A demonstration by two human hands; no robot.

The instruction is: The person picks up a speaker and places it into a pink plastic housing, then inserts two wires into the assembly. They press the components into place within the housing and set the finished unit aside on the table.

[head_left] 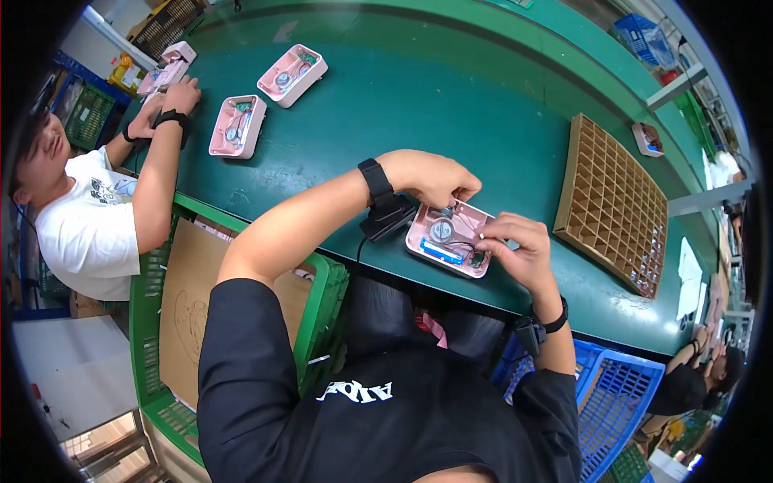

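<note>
A pink plastic housing (412,244) lies open side up near the table's front edge, in front of me. Inside it are a round grey speaker (441,231), a blue battery (441,251), thin dark and red wires, and part of a green circuit board (477,259). My left hand (435,179) reaches over the far side of the housing with its fingers closed; what they grip is hidden. At the right side, my right hand (519,244) pinches a small white piece beside the wires, between thumb and forefinger.
Two similar pink housings (238,127) (291,76) stand farther left on the green table (386,113). A cardboard divider tray (616,201) lies to the right. At left, a co-worker's hands (165,105) are near another pink housing. Green (145,346) and blue crates (620,402) flank me below the table.
</note>
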